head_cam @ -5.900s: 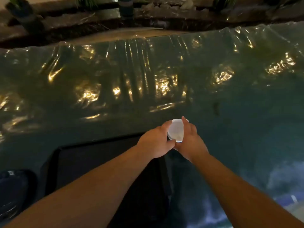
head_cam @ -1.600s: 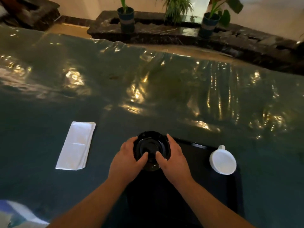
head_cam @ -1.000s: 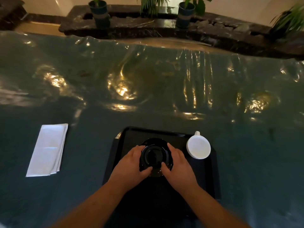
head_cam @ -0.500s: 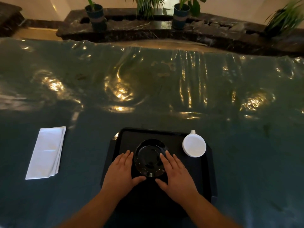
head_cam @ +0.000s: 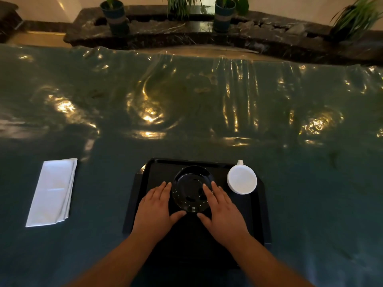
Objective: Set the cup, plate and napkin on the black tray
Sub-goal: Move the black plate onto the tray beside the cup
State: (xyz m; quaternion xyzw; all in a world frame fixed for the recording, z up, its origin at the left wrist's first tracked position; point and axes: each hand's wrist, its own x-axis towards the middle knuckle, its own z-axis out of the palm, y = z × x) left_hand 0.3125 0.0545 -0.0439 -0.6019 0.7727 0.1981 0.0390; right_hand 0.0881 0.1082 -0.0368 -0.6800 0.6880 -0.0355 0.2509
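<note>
Both hands flat, left hand (head_cam: 154, 207), right hand (head_cam: 222, 210), flanking plate (head_cam: 189, 189).

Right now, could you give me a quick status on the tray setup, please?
Left hand and right hand open, flanking plate. Plate, cup on tray. Napkin off it, path clear.

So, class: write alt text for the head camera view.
Two open hands, left hand and right hand, flank a black plate on a black tray beside a white cup; a folded white napkin lies off-tray, left.
</note>
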